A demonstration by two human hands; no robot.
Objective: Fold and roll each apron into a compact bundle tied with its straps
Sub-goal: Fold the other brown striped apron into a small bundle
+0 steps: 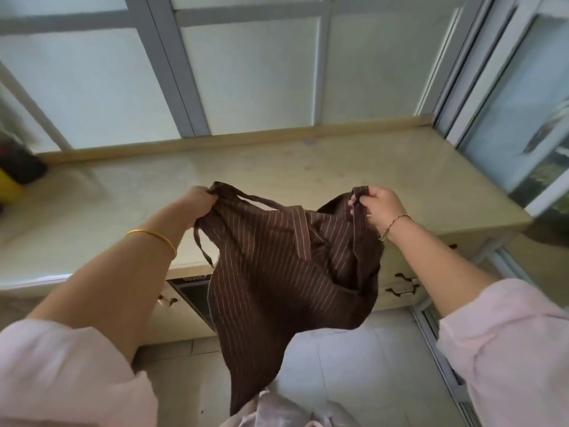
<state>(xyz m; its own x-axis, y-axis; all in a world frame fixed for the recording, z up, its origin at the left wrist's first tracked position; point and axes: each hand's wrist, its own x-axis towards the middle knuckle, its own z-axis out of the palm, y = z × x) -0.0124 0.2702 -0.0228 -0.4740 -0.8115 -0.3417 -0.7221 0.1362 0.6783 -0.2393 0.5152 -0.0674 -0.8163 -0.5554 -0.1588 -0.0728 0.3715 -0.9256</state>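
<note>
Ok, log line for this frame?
apron: held up, unfolded | left hand: grips top edge | right hand: pinches strap | counter: behind apron

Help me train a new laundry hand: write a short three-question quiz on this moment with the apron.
1. True or false: the apron is already rolled and tied.
2. Look at the left hand and the right hand. Which grips the apron? A) left only B) right only C) both
3. Fill in: the brown cloth bears thin pale ___.

Key
1. False: it hangs unfolded in the air.
2. C: each hand grips one top corner.
3. Stripes.
</note>
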